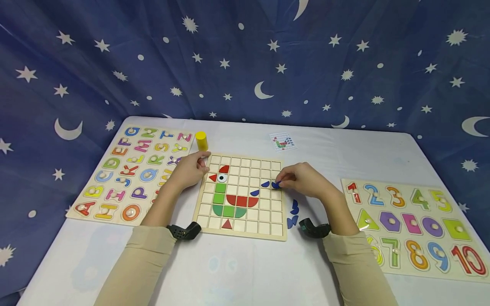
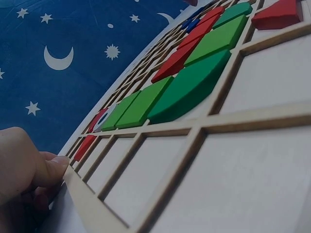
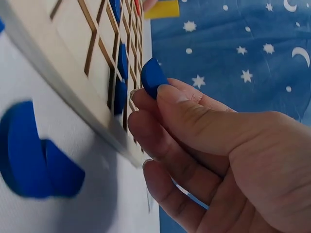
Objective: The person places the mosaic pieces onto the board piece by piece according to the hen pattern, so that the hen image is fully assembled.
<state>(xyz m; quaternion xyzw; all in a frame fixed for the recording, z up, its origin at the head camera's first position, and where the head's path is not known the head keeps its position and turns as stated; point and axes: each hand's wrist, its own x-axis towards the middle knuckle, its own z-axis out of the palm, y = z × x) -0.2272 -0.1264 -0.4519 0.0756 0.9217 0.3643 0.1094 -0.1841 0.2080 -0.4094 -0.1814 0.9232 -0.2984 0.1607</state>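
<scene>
A wooden grid board (image 1: 246, 234) lies on the table, bearing a bird-shaped pattern of red (image 1: 242, 201), green (image 1: 219, 198) and white eye pieces (image 1: 222, 178). My left hand (image 1: 190, 171) holds the board's upper left edge, its thumb against the rim (image 2: 73, 187) in the left wrist view. At the right side, my right hand (image 1: 302, 180) pinches a blue petal-shaped piece (image 3: 152, 77) between thumb and fingers, just above the board. Other blue pieces sit in cells near it, one (image 1: 265, 184) and another (image 1: 254, 193); a third (image 3: 120, 97) shows beside the fingers.
Several loose blue pieces (image 1: 294, 208) lie right of the board. A pattern card (image 1: 283, 141) is behind it, and a yellow cylinder (image 1: 201, 141) stands by my left hand. A letter board (image 1: 128, 170) flanks the left; a number board (image 1: 411, 229) lies right.
</scene>
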